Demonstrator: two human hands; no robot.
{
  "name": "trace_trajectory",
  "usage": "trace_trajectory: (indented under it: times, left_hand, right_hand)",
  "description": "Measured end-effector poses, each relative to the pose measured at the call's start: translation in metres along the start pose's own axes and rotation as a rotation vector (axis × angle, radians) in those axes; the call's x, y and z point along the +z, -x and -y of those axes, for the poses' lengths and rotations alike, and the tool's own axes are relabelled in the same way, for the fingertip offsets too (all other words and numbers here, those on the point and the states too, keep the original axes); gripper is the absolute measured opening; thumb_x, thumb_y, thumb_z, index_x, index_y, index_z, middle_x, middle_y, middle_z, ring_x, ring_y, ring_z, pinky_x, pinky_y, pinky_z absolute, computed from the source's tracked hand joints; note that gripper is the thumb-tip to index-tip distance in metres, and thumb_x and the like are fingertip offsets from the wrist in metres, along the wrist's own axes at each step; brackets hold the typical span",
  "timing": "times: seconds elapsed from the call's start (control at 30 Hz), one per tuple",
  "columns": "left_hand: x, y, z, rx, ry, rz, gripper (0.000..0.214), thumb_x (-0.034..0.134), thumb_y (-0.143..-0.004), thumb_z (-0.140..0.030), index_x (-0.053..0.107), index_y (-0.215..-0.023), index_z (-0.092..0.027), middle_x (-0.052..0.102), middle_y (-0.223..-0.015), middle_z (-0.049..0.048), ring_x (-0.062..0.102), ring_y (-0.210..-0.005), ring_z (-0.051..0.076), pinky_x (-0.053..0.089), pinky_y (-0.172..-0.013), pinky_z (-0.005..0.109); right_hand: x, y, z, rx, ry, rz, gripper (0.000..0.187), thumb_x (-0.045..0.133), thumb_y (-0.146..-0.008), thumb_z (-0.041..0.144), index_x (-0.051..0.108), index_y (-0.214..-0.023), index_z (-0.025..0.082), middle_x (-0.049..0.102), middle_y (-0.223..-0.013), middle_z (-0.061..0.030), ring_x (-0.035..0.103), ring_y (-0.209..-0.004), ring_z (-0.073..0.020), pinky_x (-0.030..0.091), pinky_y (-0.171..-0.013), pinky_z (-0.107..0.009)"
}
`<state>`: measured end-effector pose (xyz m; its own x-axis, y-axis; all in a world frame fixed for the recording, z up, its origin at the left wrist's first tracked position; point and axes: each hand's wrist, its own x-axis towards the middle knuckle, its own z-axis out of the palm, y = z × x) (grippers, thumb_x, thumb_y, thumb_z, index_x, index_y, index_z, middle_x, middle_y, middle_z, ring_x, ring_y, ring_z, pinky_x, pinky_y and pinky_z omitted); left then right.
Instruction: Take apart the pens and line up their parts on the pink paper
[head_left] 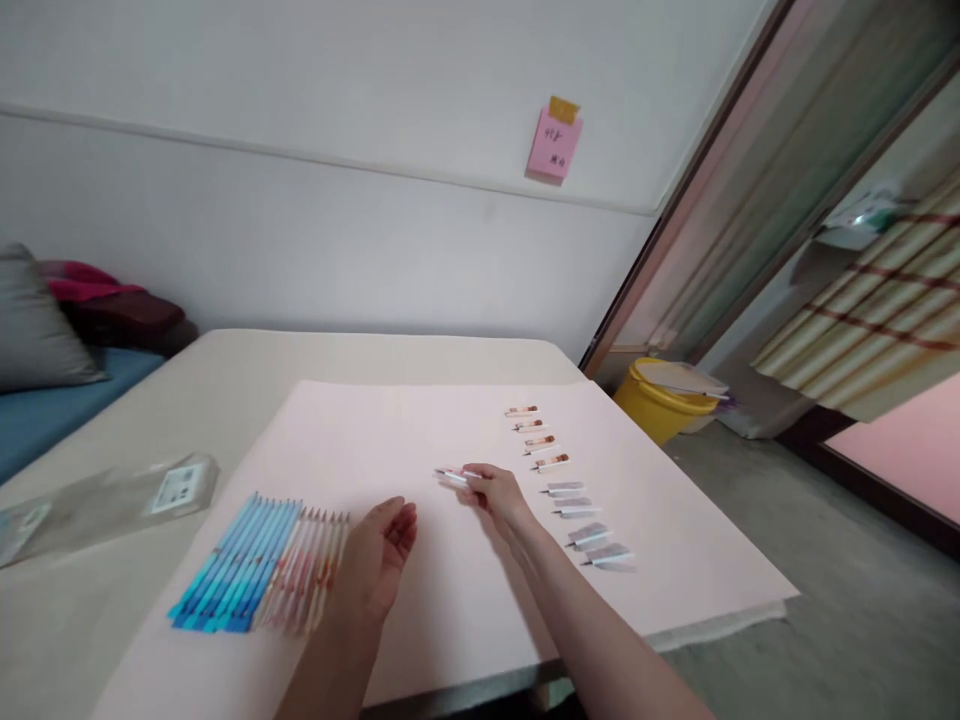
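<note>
My right hand (491, 490) pinches a slim white pen-like stick (452, 478) with a dark tip pointing left, just above the pink sheet (390, 430). My left hand (382, 550) hovers with fingers loosely curled and apart, nothing visible in it. Beside it on the left lies a row of pale pink and orange pens (304, 570), partly covered by that hand. Further left is a row of blue pens (240, 565), side by side. To the right of my right hand, several short white sticks with brown labels (540, 443) and several with grey flaps (577, 508) lie in a column.
A clear plastic packet (112, 505) lies on the cream table (247, 365) at left. A pink note (553, 145) hangs on the wall behind. A yellow bucket (656, 405) stands on the floor past the table's right edge; a grey cushion (41, 325) is at far left.
</note>
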<state>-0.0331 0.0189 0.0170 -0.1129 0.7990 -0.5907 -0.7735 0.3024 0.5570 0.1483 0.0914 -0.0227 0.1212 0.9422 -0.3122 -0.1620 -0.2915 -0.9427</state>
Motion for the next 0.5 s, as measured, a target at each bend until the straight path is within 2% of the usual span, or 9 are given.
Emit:
trace_trajectory:
  times: [0.13, 0.23, 0.5]
  left_hand:
    - [-0.001, -0.001, -0.014, -0.002, 0.018, 0.002, 0.007, 0.061, -0.075, -0.004, 0.06, -0.08, -0.009, 0.066, -0.08, 0.0103, 0.062, -0.063, 0.01, 0.053, -0.054, 0.018]
    - [-0.002, -0.002, -0.02, -0.008, 0.022, -0.025, 0.007, 0.059, -0.077, -0.004, 0.061, -0.082, -0.009, 0.066, -0.081, 0.0104, 0.062, -0.062, 0.01, 0.052, -0.053, 0.018]
    - [-0.006, -0.009, -0.026, 0.001, 0.004, -0.042, 0.011, 0.06, -0.075, -0.004, 0.063, -0.084, -0.01, 0.066, -0.087, 0.0108, 0.062, -0.066, 0.011, 0.052, -0.055, 0.02]
  right_hand:
    - [-0.012, -0.063, 0.024, -0.022, 0.099, -0.05, 0.022, 0.063, -0.058, 0.006, 0.066, -0.08, 0.01, 0.06, -0.053, 0.0006, 0.051, -0.042, -0.0089, 0.044, -0.045, -0.022]
    - [-0.019, -0.104, 0.043, -0.039, 0.175, -0.04, 0.021, 0.061, -0.06, 0.003, 0.067, -0.079, 0.011, 0.059, -0.053, 0.0013, 0.051, -0.043, -0.0084, 0.044, -0.046, -0.02]
    - [-0.012, -0.171, 0.057, -0.016, 0.312, 0.048, 0.021, 0.063, -0.067, 0.004, 0.064, -0.087, 0.011, 0.059, -0.051, 0.0001, 0.054, -0.046, -0.01, 0.044, -0.046, -0.019]
